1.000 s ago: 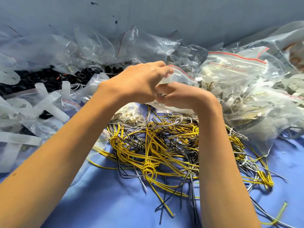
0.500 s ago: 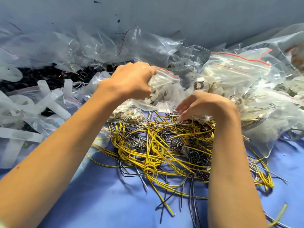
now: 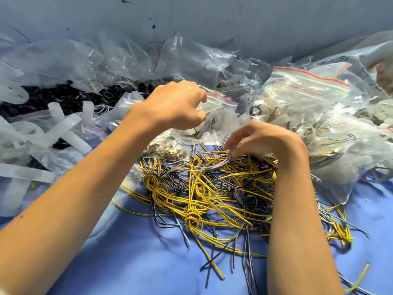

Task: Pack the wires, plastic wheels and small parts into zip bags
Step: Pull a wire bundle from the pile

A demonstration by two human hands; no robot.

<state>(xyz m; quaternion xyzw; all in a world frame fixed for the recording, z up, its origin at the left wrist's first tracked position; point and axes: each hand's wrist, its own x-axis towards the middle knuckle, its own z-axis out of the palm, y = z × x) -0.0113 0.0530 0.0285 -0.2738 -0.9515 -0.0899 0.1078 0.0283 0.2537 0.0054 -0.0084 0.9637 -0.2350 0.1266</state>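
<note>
My left hand (image 3: 174, 105) grips the top of a clear zip bag (image 3: 214, 122) with a red seal line, holding it above the table; pale plastic pieces show inside it. Just to its right and lower, my right hand (image 3: 261, 139) reaches down with curled fingers and pinches a thin grey wire (image 3: 210, 166) at the top of a tangled heap of yellow and black wires (image 3: 212, 194). The heap lies on the blue cloth (image 3: 136, 256) in front of me. A small bag of metal parts (image 3: 168, 151) sits under my left hand.
Filled zip bags (image 3: 306, 96) pile up at the right. Empty clear bags (image 3: 119, 58) line the back against a grey wall. Black wheels (image 3: 55, 99) and translucent white strips (image 3: 63, 128) lie at the left. Loose wire ends (image 3: 340, 228) trail to the right.
My hands have come apart. The right hand left the bag and dropped to the wire heap, now pinching a grey wire. The left hand keeps hold of the bag.
</note>
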